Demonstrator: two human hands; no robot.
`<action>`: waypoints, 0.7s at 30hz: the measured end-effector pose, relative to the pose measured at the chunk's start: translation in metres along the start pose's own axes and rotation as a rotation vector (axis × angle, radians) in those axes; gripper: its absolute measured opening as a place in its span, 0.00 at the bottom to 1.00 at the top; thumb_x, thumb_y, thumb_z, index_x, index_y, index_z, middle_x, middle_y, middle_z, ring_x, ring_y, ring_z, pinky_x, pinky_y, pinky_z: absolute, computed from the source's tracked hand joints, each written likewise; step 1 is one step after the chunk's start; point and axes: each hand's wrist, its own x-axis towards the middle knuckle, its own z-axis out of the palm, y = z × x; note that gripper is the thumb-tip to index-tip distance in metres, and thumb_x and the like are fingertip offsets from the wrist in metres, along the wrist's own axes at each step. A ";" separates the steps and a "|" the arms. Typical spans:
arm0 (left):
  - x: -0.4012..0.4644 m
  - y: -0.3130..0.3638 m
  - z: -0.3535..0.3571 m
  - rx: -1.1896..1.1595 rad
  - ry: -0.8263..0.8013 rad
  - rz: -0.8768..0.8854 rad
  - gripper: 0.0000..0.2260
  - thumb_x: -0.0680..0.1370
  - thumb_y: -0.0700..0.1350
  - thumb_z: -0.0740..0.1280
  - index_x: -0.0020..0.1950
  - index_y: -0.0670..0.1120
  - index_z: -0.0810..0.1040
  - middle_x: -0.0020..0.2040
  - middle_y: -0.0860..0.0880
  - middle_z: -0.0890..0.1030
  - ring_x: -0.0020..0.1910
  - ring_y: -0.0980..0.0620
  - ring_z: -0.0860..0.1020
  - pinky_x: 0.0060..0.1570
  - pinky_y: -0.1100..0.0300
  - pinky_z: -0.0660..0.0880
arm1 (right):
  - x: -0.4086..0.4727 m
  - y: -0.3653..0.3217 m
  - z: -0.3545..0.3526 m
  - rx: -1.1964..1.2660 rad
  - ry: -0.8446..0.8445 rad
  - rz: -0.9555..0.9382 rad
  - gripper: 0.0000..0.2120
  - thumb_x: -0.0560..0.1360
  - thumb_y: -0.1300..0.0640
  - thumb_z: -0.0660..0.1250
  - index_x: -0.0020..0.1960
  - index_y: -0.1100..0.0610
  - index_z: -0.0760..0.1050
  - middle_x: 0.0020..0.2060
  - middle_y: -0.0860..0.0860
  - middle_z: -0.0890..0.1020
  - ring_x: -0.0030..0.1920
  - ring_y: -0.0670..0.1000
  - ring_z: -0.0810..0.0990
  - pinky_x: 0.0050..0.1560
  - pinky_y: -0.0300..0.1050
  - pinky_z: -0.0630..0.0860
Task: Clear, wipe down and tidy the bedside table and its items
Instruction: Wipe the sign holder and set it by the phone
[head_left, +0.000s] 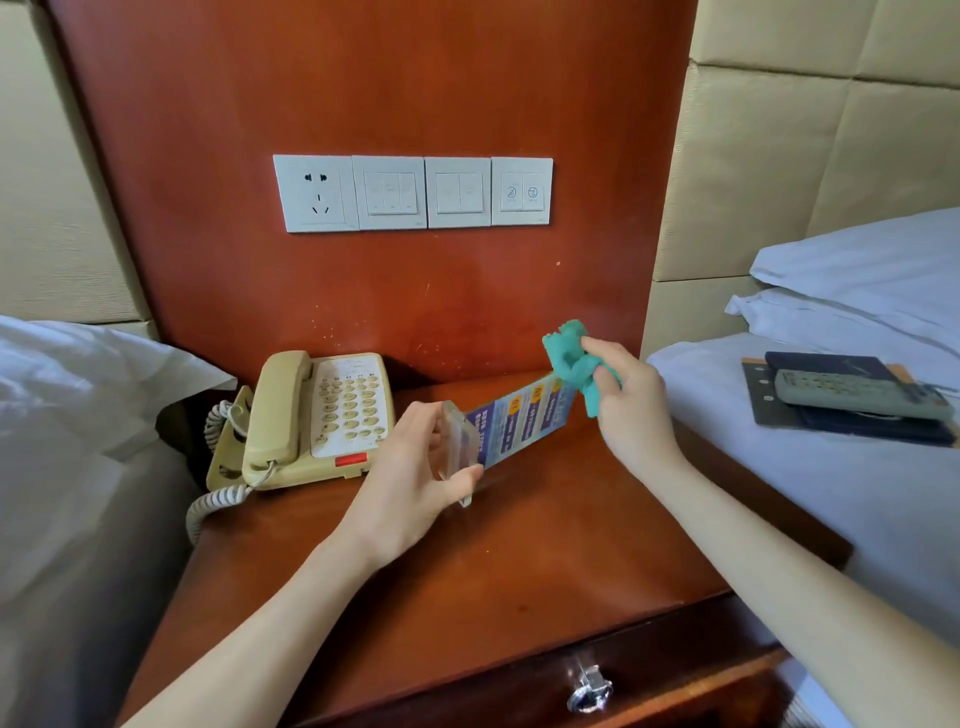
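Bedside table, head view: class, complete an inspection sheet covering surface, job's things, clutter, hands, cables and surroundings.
Surface: wooden bedside table, glossy.
Job's things: acrylic sign holder lifted and tilted; teal cloth at its far end; telephone standing at back left.
Clutter: remote control on dark folders, on the right bed.
Hands: left hand grips the holder's base; right hand holds the cloth.
Cables: coiled phone cord hanging off the left edge.
Surroundings: wall switch panel, drawer handle.

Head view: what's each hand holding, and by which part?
Left hand grips the acrylic sign holder by its clear base end. Right hand pinches a bunched teal cloth against the sign's far end.
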 end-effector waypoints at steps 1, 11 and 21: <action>0.000 0.000 -0.001 0.021 -0.007 0.023 0.15 0.73 0.49 0.73 0.50 0.59 0.68 0.53 0.61 0.73 0.56 0.66 0.73 0.50 0.74 0.74 | -0.005 -0.002 -0.001 -0.097 -0.023 -0.100 0.20 0.77 0.72 0.56 0.65 0.59 0.75 0.61 0.50 0.78 0.63 0.45 0.73 0.61 0.23 0.63; -0.004 -0.002 0.003 0.241 -0.033 0.162 0.25 0.74 0.44 0.72 0.68 0.48 0.68 0.54 0.62 0.64 0.54 0.64 0.70 0.51 0.81 0.65 | -0.060 -0.032 0.023 -0.243 -0.330 -0.429 0.26 0.73 0.74 0.65 0.69 0.57 0.71 0.66 0.51 0.74 0.67 0.42 0.64 0.67 0.31 0.58; -0.008 0.010 0.000 0.558 -0.123 0.457 0.20 0.73 0.36 0.69 0.64 0.41 0.71 0.61 0.44 0.74 0.57 0.45 0.75 0.46 0.50 0.79 | -0.034 0.021 -0.015 -0.323 -0.518 -0.139 0.28 0.72 0.77 0.56 0.64 0.55 0.76 0.58 0.46 0.77 0.61 0.47 0.74 0.61 0.27 0.66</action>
